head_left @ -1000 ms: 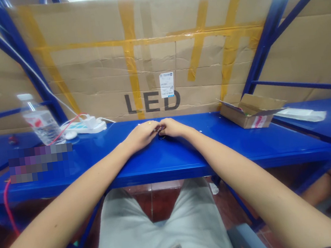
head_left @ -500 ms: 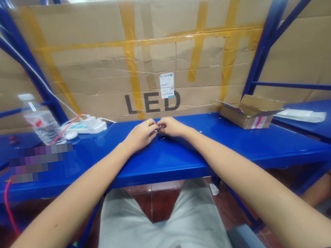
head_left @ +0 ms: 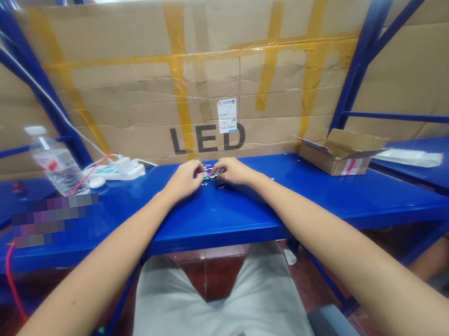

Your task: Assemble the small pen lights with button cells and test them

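Note:
At the middle of the blue table, near its far edge, lies a cluster of small, thin, shiny purple, green and silver pieces [head_left: 209, 171]; their kind is too small to make out. My left hand [head_left: 185, 180] curls its fingers on the left end of these pieces. From the other side, my right hand [head_left: 232, 171] bends over their right end with thumb and fingers closed on them. A small black loop-shaped thing [head_left: 220, 186] lies just below my right fingers. Tiny gold-coloured bits [head_left: 204, 184] rest beside my left fingertips.
An open cardboard box [head_left: 335, 157] stands at the right beside white packaging [head_left: 410, 157]. On the left are a water bottle [head_left: 57, 166], a white power strip [head_left: 120, 170] with cables, and a blurred-out patch. A large cardboard sheet [head_left: 139, 107] walls off the back.
My left hand has moved a little left, away from my right hand, uncovering the shiny pieces between them. My right hand has barely moved.

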Available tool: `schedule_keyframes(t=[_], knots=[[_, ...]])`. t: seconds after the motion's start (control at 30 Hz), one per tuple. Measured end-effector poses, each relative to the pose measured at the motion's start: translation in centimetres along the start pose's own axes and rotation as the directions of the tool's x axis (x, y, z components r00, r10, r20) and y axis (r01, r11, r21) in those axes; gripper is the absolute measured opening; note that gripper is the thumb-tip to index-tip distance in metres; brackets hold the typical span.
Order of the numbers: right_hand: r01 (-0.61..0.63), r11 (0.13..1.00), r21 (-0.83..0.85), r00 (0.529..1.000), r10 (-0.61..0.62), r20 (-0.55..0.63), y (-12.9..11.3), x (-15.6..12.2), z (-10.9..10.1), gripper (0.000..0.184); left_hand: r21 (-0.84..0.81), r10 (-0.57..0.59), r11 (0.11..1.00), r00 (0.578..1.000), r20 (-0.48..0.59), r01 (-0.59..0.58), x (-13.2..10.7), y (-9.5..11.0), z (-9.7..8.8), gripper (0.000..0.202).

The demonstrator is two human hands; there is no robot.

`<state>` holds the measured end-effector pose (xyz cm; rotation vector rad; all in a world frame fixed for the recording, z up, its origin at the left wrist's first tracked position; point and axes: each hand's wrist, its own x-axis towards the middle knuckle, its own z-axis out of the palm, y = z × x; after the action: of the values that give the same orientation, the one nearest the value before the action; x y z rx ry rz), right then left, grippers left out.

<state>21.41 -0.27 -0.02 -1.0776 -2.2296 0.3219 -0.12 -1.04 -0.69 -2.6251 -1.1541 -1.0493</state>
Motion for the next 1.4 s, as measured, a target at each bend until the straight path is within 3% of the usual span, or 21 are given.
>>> schedule_keyframes(t=[0.13,0.27,0.4,0.57,0.7,0.83,1.2,1.3,1.4], knots=[[-0.106,0.973,0.203,0.992,0.090,0.089,0.0,-0.1,0.2,0.003,0.038,-0.048,0.998,0.987,0.155,0.043,0.0,-0.8,0.2,0.012],[-0.224,0.892,0.394,0.970,0.166,0.177,0.2,0.0,0.6,0.005,0.053,-0.091,0.995,0.959,0.270,0.080,-0.1,-1.0,0.5,0.013],[-0.208,0.874,0.439,0.977,0.171,0.124,0.1,0.1,0.5,0.004,0.064,-0.153,0.988,0.943,0.295,0.140,0.0,-1.1,0.7,0.017],[-0.156,0.956,0.248,0.987,0.145,0.063,0.0,0.0,0.0,0.004,0.035,-0.202,0.979,0.926,0.319,0.201,0.2,-1.5,0.8,0.021],[-0.091,0.993,0.081,0.991,0.082,0.104,0.0,-0.1,0.1,0.023,-0.030,-0.223,0.969,0.925,0.309,0.243,0.5,-2.2,1.0,0.013],[-0.066,0.995,0.072,0.985,0.053,0.162,0.1,-0.1,0.3,0.029,-0.096,-0.202,0.965,0.927,0.315,0.243,0.5,-2.7,0.7,0.010],[-0.086,0.990,0.112,0.985,0.067,0.161,0.6,0.2,0.7,0.023,-0.096,-0.148,0.975,0.910,0.388,0.200,0.3,-1.9,-0.8,0.013],[-0.081,0.992,0.102,0.985,0.064,0.161,0.8,0.2,0.8,0.022,-0.181,-0.097,0.969,0.936,0.337,0.165,0.0,-1.9,-0.6,0.018],[-0.093,0.992,0.089,0.986,0.080,0.144,1.0,0.3,1.0,0.023,-0.171,-0.009,0.985,0.987,0.160,0.036,-0.1,-1.1,-0.6,0.017]])
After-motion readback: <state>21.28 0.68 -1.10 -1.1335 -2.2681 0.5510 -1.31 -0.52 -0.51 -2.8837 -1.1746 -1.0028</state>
